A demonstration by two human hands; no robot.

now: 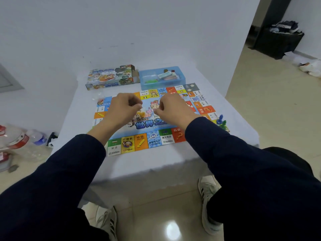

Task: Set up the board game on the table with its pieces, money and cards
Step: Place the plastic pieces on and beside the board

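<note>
The colourful game board (156, 139) lies flat on the white table (156, 162). Above its middle, my left hand (124, 107) and my right hand (172, 109) hover close together with fingers curled. They seem to pinch a small clear bag between them; it is hard to see. A white die (138, 116) shows just under my left hand. Blue and green pawns (222, 121) stand at the board's right edge. Behind the board, a blue tray (180, 73) holds a stack of cards and money (167, 76).
The open game box (111, 77) lies at the back left of the table, with crumpled clear plastic (97, 97) in front of it. Plastic bottles (15, 138) sit on the floor at left. A black crate (278, 42) stands far right. My shoes are under the table's near edge.
</note>
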